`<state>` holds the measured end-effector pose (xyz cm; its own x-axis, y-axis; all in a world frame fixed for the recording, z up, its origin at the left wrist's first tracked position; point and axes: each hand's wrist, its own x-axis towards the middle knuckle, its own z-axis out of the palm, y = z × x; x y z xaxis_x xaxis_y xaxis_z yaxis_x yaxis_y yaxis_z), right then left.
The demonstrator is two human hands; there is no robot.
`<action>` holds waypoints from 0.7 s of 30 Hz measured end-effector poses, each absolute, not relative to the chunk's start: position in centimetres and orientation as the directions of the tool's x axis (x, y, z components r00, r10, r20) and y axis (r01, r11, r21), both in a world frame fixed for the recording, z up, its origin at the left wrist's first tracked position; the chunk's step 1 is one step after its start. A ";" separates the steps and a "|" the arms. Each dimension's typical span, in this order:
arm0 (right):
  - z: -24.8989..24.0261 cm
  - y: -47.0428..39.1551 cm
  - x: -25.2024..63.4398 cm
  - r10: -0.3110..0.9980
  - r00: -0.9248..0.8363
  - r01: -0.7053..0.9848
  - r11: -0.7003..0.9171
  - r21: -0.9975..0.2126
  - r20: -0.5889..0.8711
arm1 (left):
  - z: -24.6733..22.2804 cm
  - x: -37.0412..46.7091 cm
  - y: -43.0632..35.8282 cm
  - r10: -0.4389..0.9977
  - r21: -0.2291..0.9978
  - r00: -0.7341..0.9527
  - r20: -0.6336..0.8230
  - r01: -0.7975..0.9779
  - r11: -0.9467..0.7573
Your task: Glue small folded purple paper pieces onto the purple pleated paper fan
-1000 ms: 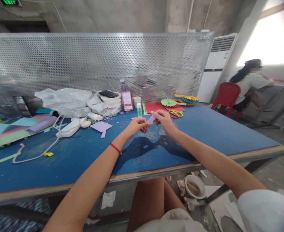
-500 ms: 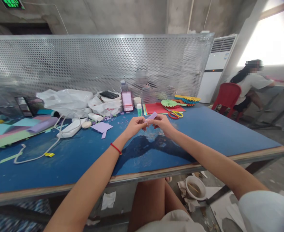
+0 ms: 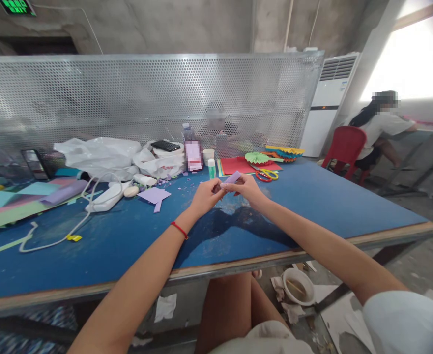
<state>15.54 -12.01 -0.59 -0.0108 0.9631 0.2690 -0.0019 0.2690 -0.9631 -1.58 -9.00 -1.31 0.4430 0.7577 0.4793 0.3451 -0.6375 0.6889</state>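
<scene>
A small strip of purple paper (image 3: 232, 178) is pinched between my two hands above the blue table (image 3: 312, 201). My left hand (image 3: 207, 195) has its fingers closed at the strip's left end, and my right hand (image 3: 249, 189) grips it from the right. The fingers partly cover the strip, so its lower end is hidden. Just behind my left hand stands a green and white glue stick (image 3: 211, 169). To the left lie a purple paper square (image 3: 155, 195) and a narrow purple strip (image 3: 158, 206).
Scissors with red and yellow handles (image 3: 267, 175) lie beside red paper (image 3: 229, 166) and a green pleated paper fan (image 3: 257, 158). White plastic bags (image 3: 98, 152), a power strip with cable (image 3: 104, 197) and coloured sheets (image 3: 35, 189) occupy the left. A person (image 3: 380, 123) sits far right.
My left hand and wrist have turned slightly, with the fingers drawn closer over the strip's left end. Both hands stay in nearly the same place, and the view has shifted a little.
</scene>
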 end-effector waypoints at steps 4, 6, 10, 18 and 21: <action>-0.5 -12.1 15.5 0.958 -0.004 -0.008 0.287 -0.958 0.287 | -0.8 -1.7 -9.3 0.752 0.669 0.437 0.493 0.362 -0.649; -0.5 -12.1 15.5 0.957 -0.004 -0.013 0.289 -0.957 0.289 | -0.6 -1.7 -9.5 0.750 0.675 0.444 0.491 0.351 -0.649; -0.5 -12.1 15.7 0.961 -0.011 -0.020 0.277 -0.961 0.278 | -0.5 -1.6 -9.7 0.745 0.716 0.461 0.482 0.283 -0.638; -0.6 -12.1 15.8 0.964 -0.053 -0.006 0.262 -0.965 0.262 | -0.9 -1.4 -8.8 0.781 0.827 0.458 0.424 0.157 -0.541; -0.8 -12.0 15.7 0.965 -0.063 0.002 0.255 -0.967 0.254 | -0.9 -1.4 -8.5 0.804 0.857 0.451 0.388 0.145 -0.495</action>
<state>15.70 -12.01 -0.78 -0.0633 0.9650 0.2544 0.0021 0.2551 -0.9669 -1.43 -8.55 -0.87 0.4512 0.8038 0.3878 0.1455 -0.4949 0.8567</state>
